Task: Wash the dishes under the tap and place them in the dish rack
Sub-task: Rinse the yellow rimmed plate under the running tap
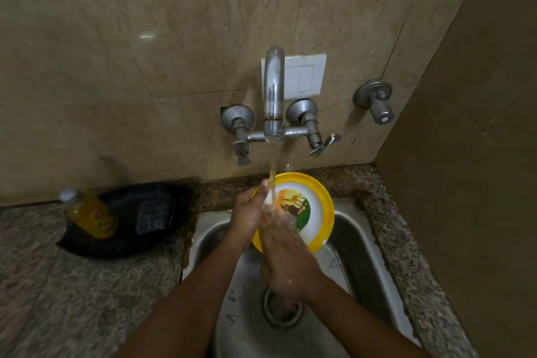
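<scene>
A yellow-rimmed plate (315, 219) with a picture in its white middle is tilted up over the steel sink (357, 244). My left hand (250, 209) grips the plate's left rim, thumb up along the edge. My right hand (283, 253) lies flat on the plate's face with its fingers straight. Water runs from the wall tap (273, 93) onto my right hand and the plate.
A black tray (130, 241) on the granite counter at the left carries a yellow soap bottle (91, 213) and a scrub pad (152, 216). Tap handles (322, 145) stick out over the sink. A drain (280, 311) lies below my hands. A wall stands close on the right.
</scene>
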Tool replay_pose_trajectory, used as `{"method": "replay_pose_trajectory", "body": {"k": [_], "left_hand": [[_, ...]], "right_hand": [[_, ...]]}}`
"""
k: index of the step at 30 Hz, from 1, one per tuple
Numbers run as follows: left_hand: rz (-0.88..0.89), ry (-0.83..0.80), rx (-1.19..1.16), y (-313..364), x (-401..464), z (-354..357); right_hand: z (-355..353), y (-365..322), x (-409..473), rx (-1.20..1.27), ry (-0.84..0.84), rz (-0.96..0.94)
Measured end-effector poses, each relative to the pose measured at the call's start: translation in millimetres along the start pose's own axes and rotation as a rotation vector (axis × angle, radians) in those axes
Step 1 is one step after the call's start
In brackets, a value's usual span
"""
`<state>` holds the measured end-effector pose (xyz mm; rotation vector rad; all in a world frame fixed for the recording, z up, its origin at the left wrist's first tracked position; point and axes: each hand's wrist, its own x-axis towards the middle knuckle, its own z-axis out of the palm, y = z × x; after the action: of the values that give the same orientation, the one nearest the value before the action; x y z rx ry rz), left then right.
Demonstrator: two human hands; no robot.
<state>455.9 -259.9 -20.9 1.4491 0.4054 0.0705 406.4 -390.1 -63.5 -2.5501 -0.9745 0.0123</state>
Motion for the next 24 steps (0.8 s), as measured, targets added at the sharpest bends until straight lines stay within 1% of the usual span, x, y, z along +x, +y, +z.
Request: {"method": "replay_pose_trajectory", "body": {"k": [1,2,4,5,7,9,10,11,13,14,16,18,19,22,23,24], "left_hand": [[-0.003,-0.017,-0.002,3,1,3],[-0.014,-0.02,-0.006,3,3,3],[-0.042,-0.008,-0.055,-3,6,-3],[-0.044,0.003,-0.086,-8,7,-6],[-0.045,-0.001,-0.093,-9,5,0],[-0.071,-0.041,-0.062,-3,6,10],[-0.091,-0.048,-0.068,-3,8,11],[-0.101,-0.028,-0.085,-3,10,9],[-0.112,0.019,-0.099,-10,10,5],[-0.102,0.029,-0.112,-13,8,5],[-0.119,0.015,-0.122,-5,3,14],[-0.127,0.016,-0.089,1,7,14],[-0.118,0.031,-0.065,3,10,10],[-0.056,0.059,0.009,-1,13,-4],[-0.051,0.068,0.053,-1,15,-4],[-0.042,0.067,0.1,3,17,-2]], "right_hand": [[1,-2,1,0.052,-0.001,0.025],[1,0,-2,0.079,-0.029,0.005],[-3,19,-16,0.03,-0.106,-0.101],[-7,26,-20,-0.02,-0.128,-0.122],[-10,23,-15,-0.016,-0.096,-0.091],[-8,10,-7,0.103,-0.025,0.005],[-7,9,-7,0.145,-0.038,0.027],[-9,14,-11,0.151,-0.072,0.008],[-17,30,-19,0.058,-0.14,-0.071],[-21,33,-17,0.01,-0.14,-0.09],[-22,25,-5,0.008,-0.084,-0.069],[-20,16,-1,0.08,-0.092,-0.02],[-19,20,-4,0.091,-0.118,-0.043],[-20,42,-16,-0.064,-0.171,-0.14],[-16,40,-15,-0.085,-0.166,-0.144],[-11,34,-15,-0.05,-0.151,-0.124]]}}
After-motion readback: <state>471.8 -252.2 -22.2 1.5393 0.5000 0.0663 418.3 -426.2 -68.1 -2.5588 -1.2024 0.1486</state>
